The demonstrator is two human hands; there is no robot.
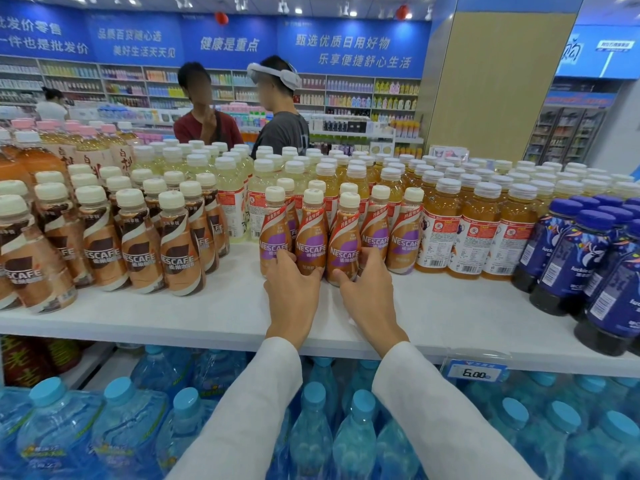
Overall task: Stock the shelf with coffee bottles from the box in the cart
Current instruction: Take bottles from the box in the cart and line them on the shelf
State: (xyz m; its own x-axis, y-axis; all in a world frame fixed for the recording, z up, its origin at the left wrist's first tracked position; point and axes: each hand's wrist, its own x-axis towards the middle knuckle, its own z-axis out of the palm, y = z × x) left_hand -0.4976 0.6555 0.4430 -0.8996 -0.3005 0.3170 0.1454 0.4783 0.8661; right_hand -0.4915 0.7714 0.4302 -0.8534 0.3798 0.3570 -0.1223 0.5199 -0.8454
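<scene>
Several purple-label Nescafe coffee bottles [343,237] with cream caps stand in a small cluster on the white shelf [225,317]. My left hand [292,292] wraps the base of one front bottle [311,237], fingers also touching the bottle to its left. My right hand [369,292] grips the base of the neighbouring front bottle at centre. Both arms wear white sleeves. The box and the cart are out of view.
Brown-label Nescafe bottles [138,244] fill the shelf's left part. Orange tea bottles [467,230] stand right of the cluster, dark blue bottles [581,258] at far right. Water bottles [311,427] sit on the level below. Two people [277,119] stand behind the display.
</scene>
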